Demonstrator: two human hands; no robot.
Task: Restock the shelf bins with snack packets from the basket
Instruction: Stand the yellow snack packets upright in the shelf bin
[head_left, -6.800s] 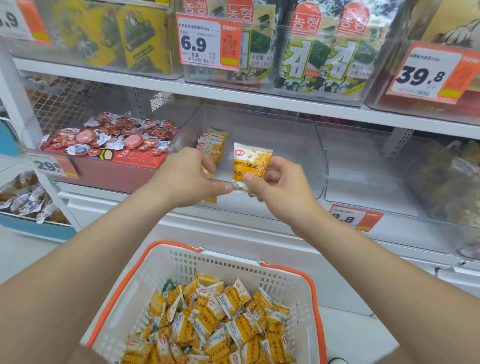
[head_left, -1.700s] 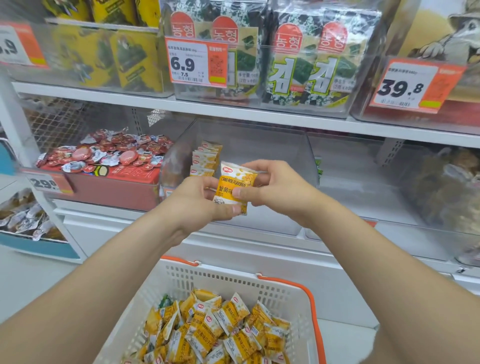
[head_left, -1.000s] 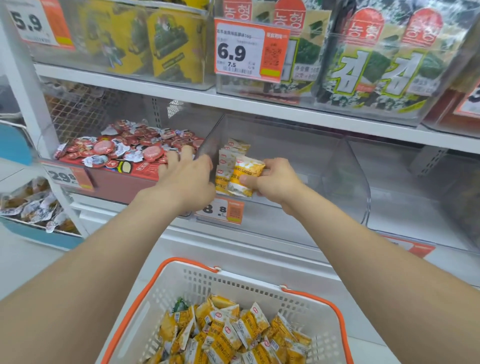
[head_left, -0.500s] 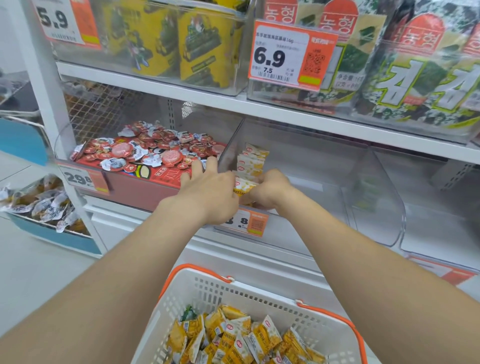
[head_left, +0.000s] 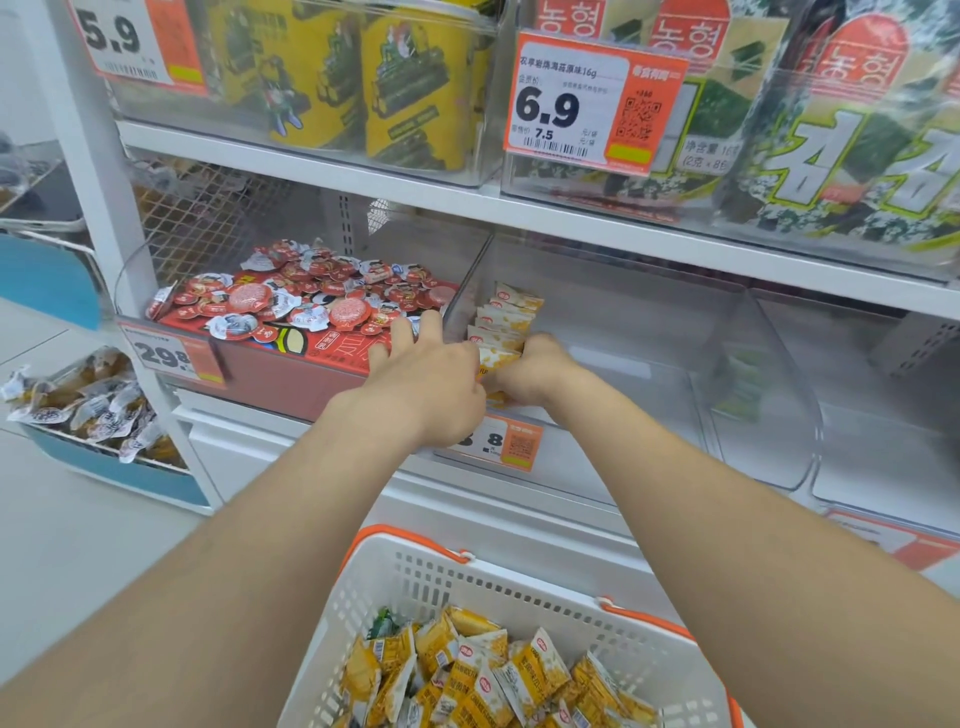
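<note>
While hands (head_left: 431, 384) crowd packet row (head_left: 503, 322), cup bin (head_left: 270, 375) adjoins.

Two hands (head_left: 431, 384) (head_left: 530, 369), one basket (head_left: 415, 571); snack packets (head_left: 530, 670) too many to count.

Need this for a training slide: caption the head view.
Right hand holds a yellow packet against the row in the clear bin, left hand alongside, basket of packets below.
</note>
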